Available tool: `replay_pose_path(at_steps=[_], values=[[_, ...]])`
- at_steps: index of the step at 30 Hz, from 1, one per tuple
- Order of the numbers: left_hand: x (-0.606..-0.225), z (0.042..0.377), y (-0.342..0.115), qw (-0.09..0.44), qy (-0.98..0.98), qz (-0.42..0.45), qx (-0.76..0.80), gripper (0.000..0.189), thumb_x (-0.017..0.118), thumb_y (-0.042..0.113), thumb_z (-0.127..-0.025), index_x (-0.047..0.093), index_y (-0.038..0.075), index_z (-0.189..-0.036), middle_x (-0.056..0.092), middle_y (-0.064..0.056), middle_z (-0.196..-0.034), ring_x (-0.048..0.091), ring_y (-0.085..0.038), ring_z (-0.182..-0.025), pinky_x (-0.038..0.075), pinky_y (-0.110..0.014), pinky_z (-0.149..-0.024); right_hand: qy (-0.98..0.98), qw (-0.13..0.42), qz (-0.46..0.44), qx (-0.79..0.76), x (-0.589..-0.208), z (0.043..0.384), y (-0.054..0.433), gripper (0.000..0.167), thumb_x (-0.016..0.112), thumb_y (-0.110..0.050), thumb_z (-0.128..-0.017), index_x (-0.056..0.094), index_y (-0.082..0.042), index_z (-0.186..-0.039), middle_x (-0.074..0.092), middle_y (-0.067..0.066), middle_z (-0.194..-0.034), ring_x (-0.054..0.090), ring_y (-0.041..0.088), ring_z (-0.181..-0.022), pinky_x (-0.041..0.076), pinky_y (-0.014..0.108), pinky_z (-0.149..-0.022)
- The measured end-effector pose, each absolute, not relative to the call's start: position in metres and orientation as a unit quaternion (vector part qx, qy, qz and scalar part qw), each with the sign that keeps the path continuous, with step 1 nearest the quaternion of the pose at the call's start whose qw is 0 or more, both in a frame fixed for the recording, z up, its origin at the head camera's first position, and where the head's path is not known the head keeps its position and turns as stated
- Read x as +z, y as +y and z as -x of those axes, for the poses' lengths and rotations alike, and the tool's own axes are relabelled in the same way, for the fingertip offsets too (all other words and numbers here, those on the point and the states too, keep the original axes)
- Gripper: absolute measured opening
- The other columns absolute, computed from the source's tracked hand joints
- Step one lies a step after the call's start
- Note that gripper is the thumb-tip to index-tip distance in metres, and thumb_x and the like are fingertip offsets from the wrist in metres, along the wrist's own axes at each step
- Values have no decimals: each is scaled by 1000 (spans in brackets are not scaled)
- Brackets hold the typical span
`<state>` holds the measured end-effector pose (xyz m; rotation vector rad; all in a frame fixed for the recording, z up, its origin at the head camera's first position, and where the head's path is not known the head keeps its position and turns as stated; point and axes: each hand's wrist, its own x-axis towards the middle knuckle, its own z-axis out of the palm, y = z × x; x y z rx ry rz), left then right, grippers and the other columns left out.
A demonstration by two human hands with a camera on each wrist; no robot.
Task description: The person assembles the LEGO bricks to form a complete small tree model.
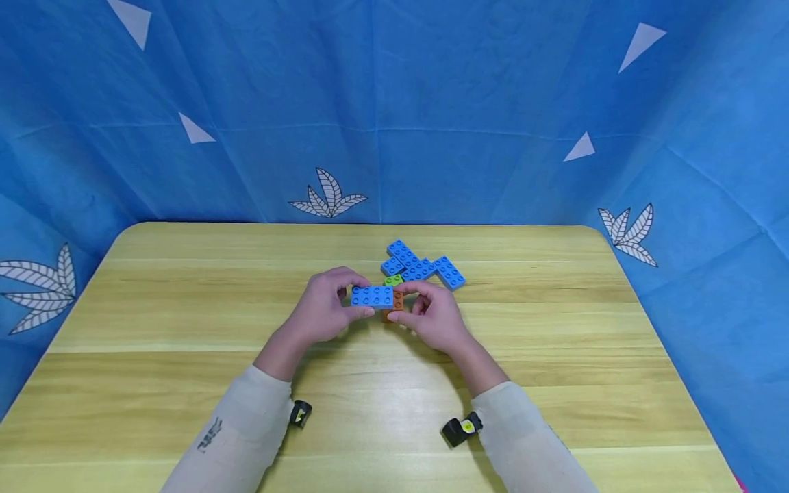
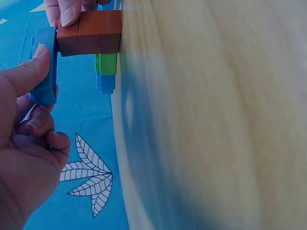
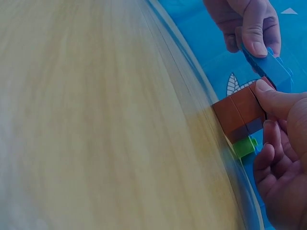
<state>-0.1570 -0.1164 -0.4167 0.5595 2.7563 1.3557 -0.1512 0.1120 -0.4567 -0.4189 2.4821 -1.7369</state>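
Note:
My left hand [image 1: 323, 308] pinches a long blue building brick [image 1: 372, 296] between thumb and fingers, studs facing up. The brick lies level, its right end over the top of a stack of orange-brown bricks [image 2: 88, 33]. My right hand [image 1: 437, 315] pinches the upper part of that stack, thumb on the near side and forefinger on the far side. In the right wrist view, the right thumb presses on the top brown brick [image 3: 247, 103], close beside the blue brick. The brown stack stands upright on the table, partly hidden by the blue brick and the right fingers.
Just behind the stack is a light green brick [image 1: 393, 280]. Several blue bricks [image 1: 418, 269] lie in a loose group beyond it, with another blue brick [image 1: 449, 273] at their right. The wooden table [image 1: 185, 411] ends at a blue curtain [image 1: 468, 171] at the back.

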Motion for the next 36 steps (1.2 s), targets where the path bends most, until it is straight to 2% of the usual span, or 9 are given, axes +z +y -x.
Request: replay_pose_path(at_steps=[9,15,18,22,25,30,36], values=[[-414,159,-116,18,898,-187,397,31,86,20,-81,75,11,-108,65,4,-101,52,-22,-79,46,-36,-67,814,44,135,-564,-456,151,111,36,84,-13,-83,70,-13,-117,58,6,-67,51,22,-52,39,27,-44],[-411,160,-115,30,904,-186,384,33,87,20,-80,74,9,-109,65,1,-101,54,-25,-84,46,-36,-71,812,36,145,-564,-457,151,111,37,84,-13,-82,70,-12,-116,57,6,-66,51,21,-51,39,28,-44],[-410,161,-115,33,905,-186,381,33,87,20,-80,74,8,-108,65,1,-101,55,-27,-86,46,-36,-73,810,27,152,-566,-456,152,111,38,85,-12,-81,71,-12,-116,59,10,-73,50,21,-52,39,27,-44],[-409,161,-115,27,903,-194,383,33,87,19,-79,75,7,-107,66,1,-100,57,-29,-85,47,-36,-73,803,6,169,-572,-450,152,108,38,84,-6,-81,71,-7,-117,60,18,-84,48,22,-54,38,26,-47],[-409,162,-115,23,901,-198,384,32,88,19,-79,75,7,-106,67,1,-99,57,-29,-85,47,-36,-72,796,-3,184,-577,-435,148,104,35,81,-2,-83,70,-1,-116,60,18,-84,48,24,-56,37,26,-49],[-409,163,-114,28,903,-198,381,33,88,19,-79,75,7,-107,66,1,-99,56,-29,-84,47,-36,-71,794,-6,195,-575,-413,141,101,28,79,2,-83,70,3,-109,58,9,-78,47,23,-56,38,25,-50],[-411,163,-114,30,902,-194,385,33,88,19,-79,75,7,-107,66,2,-97,55,-27,-81,46,-36,-69,790,-18,222,-572,-414,144,102,27,80,4,-82,70,4,-106,61,16,-81,47,26,-56,38,25,-50]])
